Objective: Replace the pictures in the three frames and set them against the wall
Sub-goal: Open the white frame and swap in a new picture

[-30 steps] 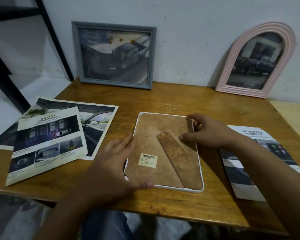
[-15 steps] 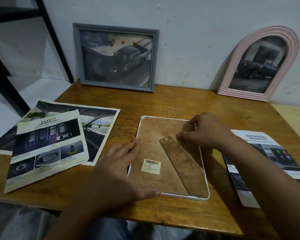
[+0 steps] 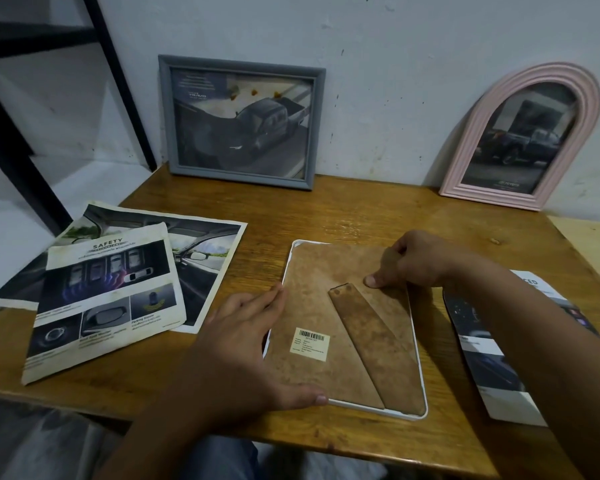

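so the white frame (image 3: 417,412) lies face down near the table's (image 3: 343,209) front edge, long axis front to back, with the right hand (image 3: 411,261) pinching at its far right corner and the flat, open left hand (image 3: 246,344) steadying its left edge

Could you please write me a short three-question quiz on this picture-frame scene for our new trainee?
1. True or false: the white frame lies face down on the table.
2. How many frames lean against the wall? A) one B) two C) three
3. Fill in: the printed sheet at the left is headed "____".

Key
1. True: its brown backing board and stand strut face up, with the left hand resting along its left edge and the right hand on its upper right part.
2. B: the grey frame and the pink arched frame.
3. SAFETY.
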